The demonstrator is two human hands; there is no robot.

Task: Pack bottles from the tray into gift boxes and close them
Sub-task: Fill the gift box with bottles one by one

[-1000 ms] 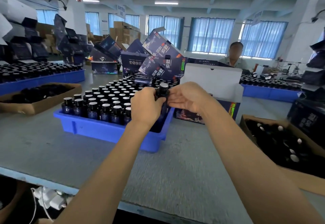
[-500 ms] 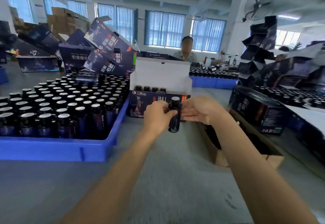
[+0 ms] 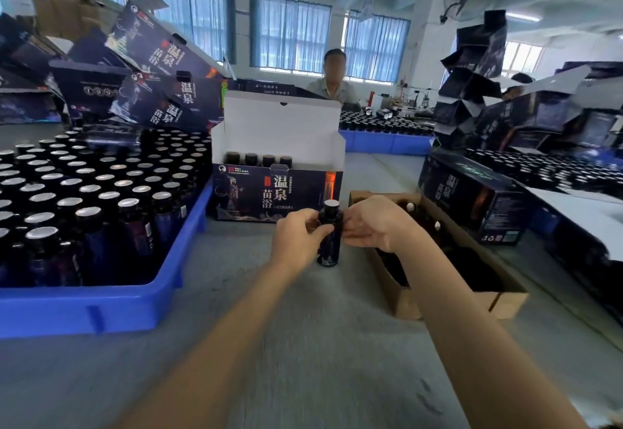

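While my left hand (image 3: 296,240) grips one dark bottle (image 3: 329,236) upright, my right hand (image 3: 377,226) reaches its fingers to the bottle's other side; I cannot tell if they pinch it or only touch. The bottle is low over the table (image 3: 303,361), just in front of the open gift box (image 3: 276,192), whose white lid stands up. Four caps show along its back. The blue tray (image 3: 101,307) of bottles sits to the left. I judge this the carry step: next, lift over the front wall and lower into a free slot.

Left hand (image 3: 296,243) grips bottle (image 3: 329,236); right hand (image 3: 377,224) touches it.
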